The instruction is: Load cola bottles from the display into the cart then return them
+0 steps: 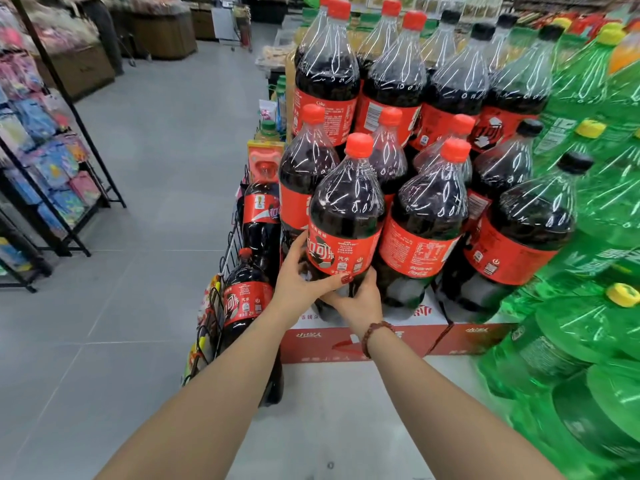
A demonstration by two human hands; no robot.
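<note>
A large cola bottle [346, 216] with a red cap and red label stands at the front left corner of the display, on a red and white carton [391, 337]. My left hand [301, 278] grips its lower left side, thumb across the front under the label. My right hand [360, 299] holds its base from the front right; a bead bracelet is on that wrist. Several more cola bottles [422, 230] stand beside and behind it, stacked in two tiers. The cart is out of view.
A black wire rack [221, 271] on the display's left side holds smaller cola bottles [247, 299]. Green soda bottles [588, 237] fill the right. Across the grey floor [156, 168], a black rack of coloured packets [52, 168] stands at left. A person stands far back left.
</note>
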